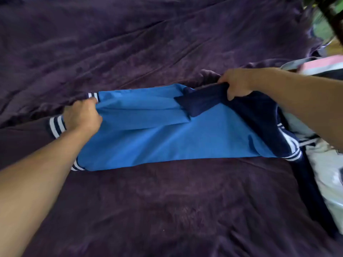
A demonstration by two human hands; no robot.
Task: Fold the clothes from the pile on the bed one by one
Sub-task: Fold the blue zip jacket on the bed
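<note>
Surface: a dark purple bedspread (167, 210), wrinkled, filling most of your view. At its middle lies one jacket (167, 138), set crosswise, blue lining up, with navy outer cloth. Your left hand (82, 116) has its fingers clenched on blue cloth at the jacket's left end, beside a striped cuff (55, 125). Your right hand (236, 83) grasps a navy fold at its right end. At the right edge is a pile of pale clothes (326, 164), touching the jacket. Open bedspread lies beyond and before the jacket.
</note>
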